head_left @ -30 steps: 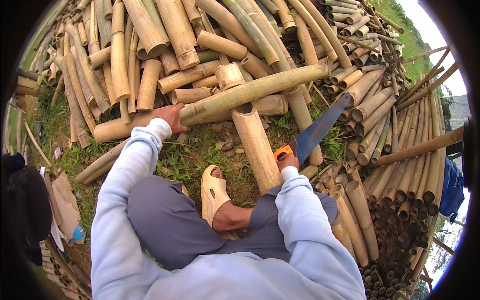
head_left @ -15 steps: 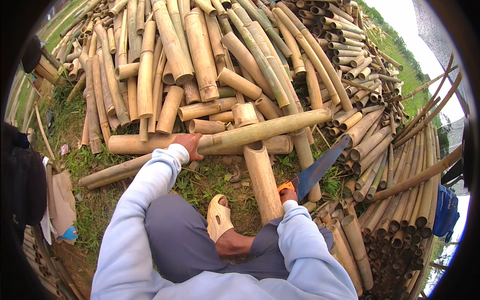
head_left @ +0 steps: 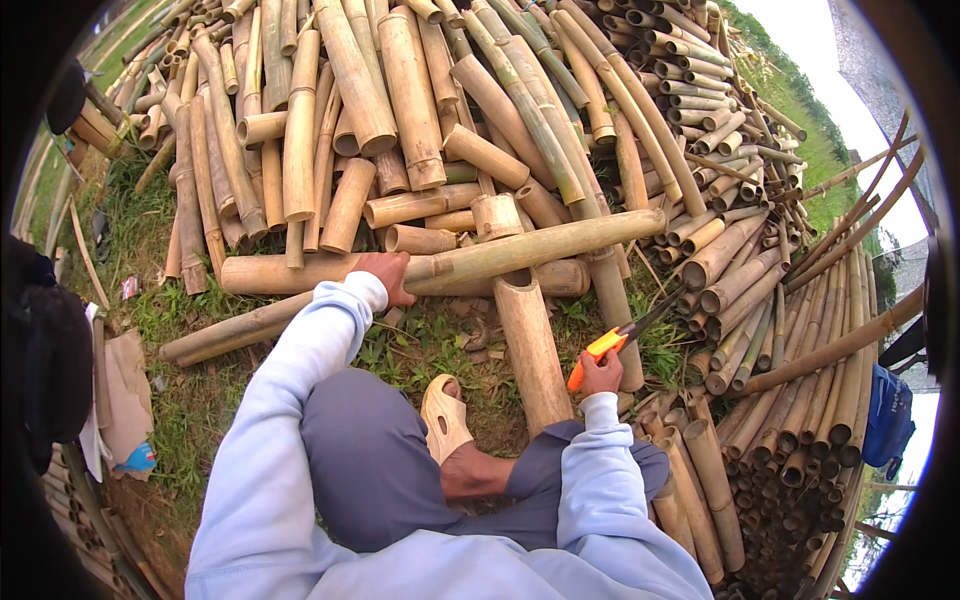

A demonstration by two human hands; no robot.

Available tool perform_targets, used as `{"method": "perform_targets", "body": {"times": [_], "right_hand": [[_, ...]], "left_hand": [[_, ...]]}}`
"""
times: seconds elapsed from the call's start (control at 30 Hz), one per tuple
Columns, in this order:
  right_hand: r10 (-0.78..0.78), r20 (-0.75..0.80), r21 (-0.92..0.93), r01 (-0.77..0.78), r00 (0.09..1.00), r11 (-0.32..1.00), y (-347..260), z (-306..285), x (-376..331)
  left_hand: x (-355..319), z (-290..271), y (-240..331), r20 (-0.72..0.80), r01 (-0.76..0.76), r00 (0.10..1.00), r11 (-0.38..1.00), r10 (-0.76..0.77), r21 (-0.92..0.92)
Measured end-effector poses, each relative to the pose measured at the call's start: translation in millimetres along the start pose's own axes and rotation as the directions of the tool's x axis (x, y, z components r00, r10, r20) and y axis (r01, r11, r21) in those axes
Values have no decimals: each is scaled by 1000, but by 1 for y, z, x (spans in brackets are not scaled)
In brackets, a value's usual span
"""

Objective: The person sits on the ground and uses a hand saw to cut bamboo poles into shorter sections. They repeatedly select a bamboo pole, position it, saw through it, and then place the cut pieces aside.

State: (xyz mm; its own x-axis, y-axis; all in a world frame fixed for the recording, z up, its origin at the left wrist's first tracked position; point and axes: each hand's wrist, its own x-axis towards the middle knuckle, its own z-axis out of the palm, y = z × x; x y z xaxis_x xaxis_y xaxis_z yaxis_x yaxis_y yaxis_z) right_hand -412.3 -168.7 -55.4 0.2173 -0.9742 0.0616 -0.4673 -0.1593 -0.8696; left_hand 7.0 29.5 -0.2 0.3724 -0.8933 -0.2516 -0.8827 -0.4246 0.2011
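Observation:
A long bamboo pole (head_left: 540, 248) slants across in front of me, its right end higher than its left. It rests over a thicker bamboo piece (head_left: 290, 275) lying crosswise on the ground. My left hand (head_left: 388, 277) is closed around the pole left of its middle. In my right hand (head_left: 602, 375) is the orange handle of a handsaw (head_left: 606, 345). The saw's dark blade points up and to the right, seen nearly edge-on and apart from the pole. A split bamboo trough (head_left: 533, 350) leans between my knee and the pole.
Cut bamboo pieces (head_left: 360, 90) lie heaped ahead. More bamboo is stacked at the right (head_left: 720, 290), with a blue bag (head_left: 888, 415) beyond. Dark clothing or a bag (head_left: 50, 360) and cardboard (head_left: 125, 400) are at the left. My sandalled foot (head_left: 445, 420) stands on grass.
My right hand has moved slightly up and right and turned the saw, so its broad blade now shows almost edge-on. My left hand keeps its hold, shifted slightly.

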Motion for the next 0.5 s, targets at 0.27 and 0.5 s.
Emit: {"method": "perform_targets", "body": {"times": [0.27,0.5], "right_hand": [[100,-413,396,80,905,915,-124,-43,-52],[-244,-313,272,333,918,903,-174,-93,-118]], "left_hand": [[5,7,-8,52,59,997,998,-59,6],[12,8,-10,106,-6,994,999,2,35]]}}
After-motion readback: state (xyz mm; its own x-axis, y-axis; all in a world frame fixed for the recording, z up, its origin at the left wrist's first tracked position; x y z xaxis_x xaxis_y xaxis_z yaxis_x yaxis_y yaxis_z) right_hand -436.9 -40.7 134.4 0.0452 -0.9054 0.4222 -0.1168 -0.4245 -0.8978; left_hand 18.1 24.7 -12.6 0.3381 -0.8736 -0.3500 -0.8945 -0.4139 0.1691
